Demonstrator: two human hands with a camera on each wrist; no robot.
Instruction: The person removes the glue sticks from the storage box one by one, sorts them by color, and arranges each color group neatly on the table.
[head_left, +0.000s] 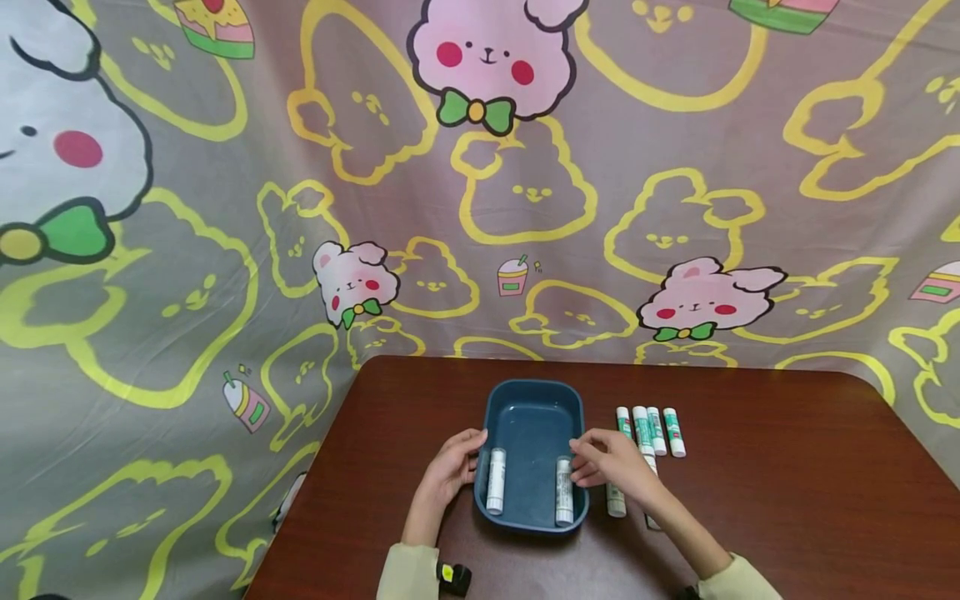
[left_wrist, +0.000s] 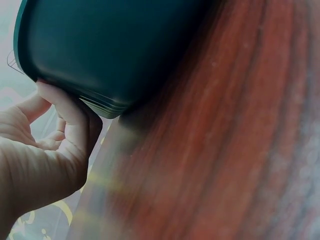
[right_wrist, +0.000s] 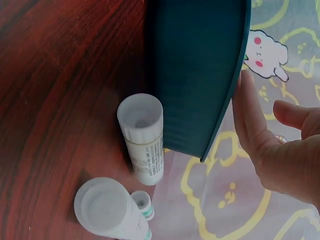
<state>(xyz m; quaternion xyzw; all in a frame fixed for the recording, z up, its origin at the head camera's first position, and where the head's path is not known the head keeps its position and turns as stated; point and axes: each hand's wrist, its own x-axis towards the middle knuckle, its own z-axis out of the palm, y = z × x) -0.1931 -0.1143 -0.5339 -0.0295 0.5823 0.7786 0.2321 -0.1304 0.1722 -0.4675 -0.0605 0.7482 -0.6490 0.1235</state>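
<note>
A blue tray point(head_left: 534, 392) lies on the table with two glue sticks in it. One glue stick point(head_left: 496, 481) lies along its left wall, the other glue stick point(head_left: 564, 492) along its right. My left hand point(head_left: 452, 462) holds the tray's left side, fingers bent at the rim; the wrist view shows the tray's outer wall point(left_wrist: 110, 45) above them. At the right rim is my right hand point(head_left: 611, 458), its longer fingers point(right_wrist: 252, 107) fairly straight against the edge and the thumb apart. A glue stick point(right_wrist: 142, 140) stands out below that hand, beside the tray.
Several more glue sticks point(head_left: 675, 433) with green and white labels lie right of the tray, some partly hidden under the right forearm. The brown wooden table point(head_left: 787, 467) meets a patterned cloth point(head_left: 525, 208) behind and at the left.
</note>
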